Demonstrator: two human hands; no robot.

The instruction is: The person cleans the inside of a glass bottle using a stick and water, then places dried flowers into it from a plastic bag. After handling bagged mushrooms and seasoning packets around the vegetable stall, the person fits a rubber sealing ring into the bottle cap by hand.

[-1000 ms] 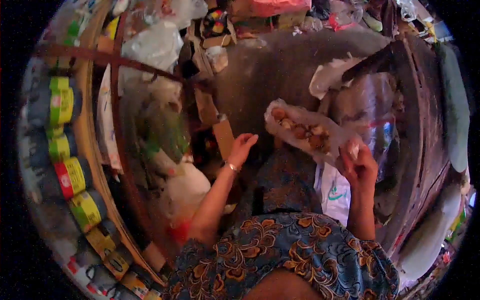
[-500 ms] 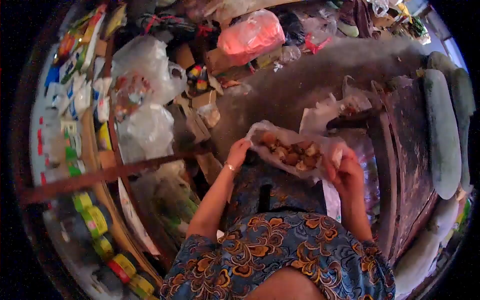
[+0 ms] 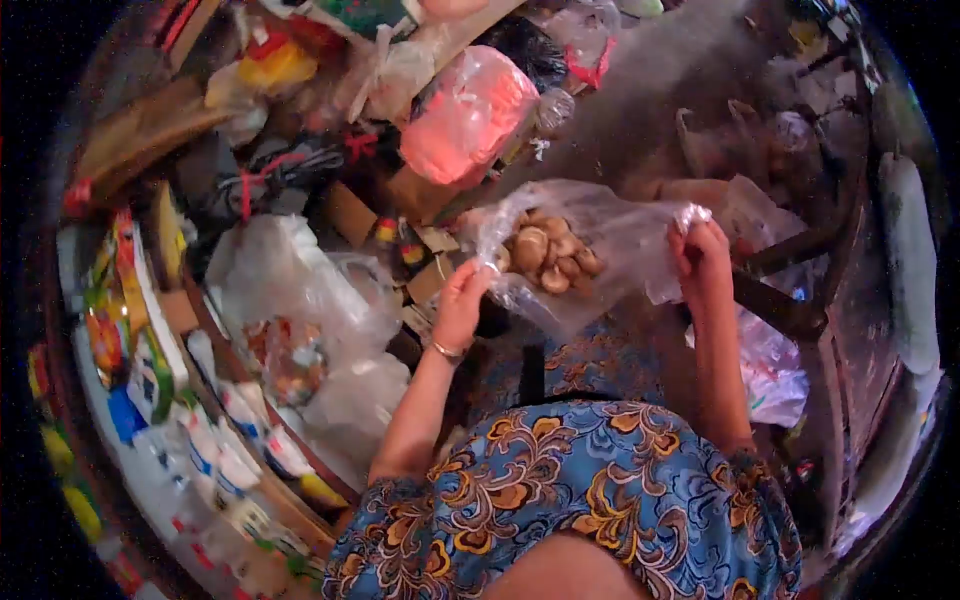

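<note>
Gripping at the left: the left hand point(image 3: 462, 308) pinched the left edge of a clear plastic bag point(image 3: 635, 235) between its thumb and fingers.
Right hand: the right hand point(image 3: 703, 255) was closed on the bunched, whitish end of the same bag, well apart from the left one.
Clear bag: it hung stretched between the two hands, out in front of the person's body.
Mushrooms: a cluster of brown, rounded mushrooms point(image 3: 548, 250) lay heaped inside the bag, nearer the left hand than the right; whether they showed through the film or through an opening could not be told.
Wrist: a thin bracelet point(image 3: 450, 350) circled the left one.
Clothing: the person wore a blue patterned shirt point(image 3: 560, 445) with orange and brown swirls.
Left side: whitish plastic bags point(image 3: 300, 270) lay near the left forearm, and reddish-brown contents showed in one; packets point(image 3: 140, 370) stood in a curved row farther out, their print too blurred to read.
Beyond the mushrooms: a pink package point(image 3: 468, 115) sat under clear wrapping, with a black bag point(image 3: 525, 50) just beside it.
Right side: a pale, crumpled bag point(image 3: 770, 380) lay near the right forearm, and a long, pale green gourd point(image 3: 912, 270) rested along the far edge.
</note>
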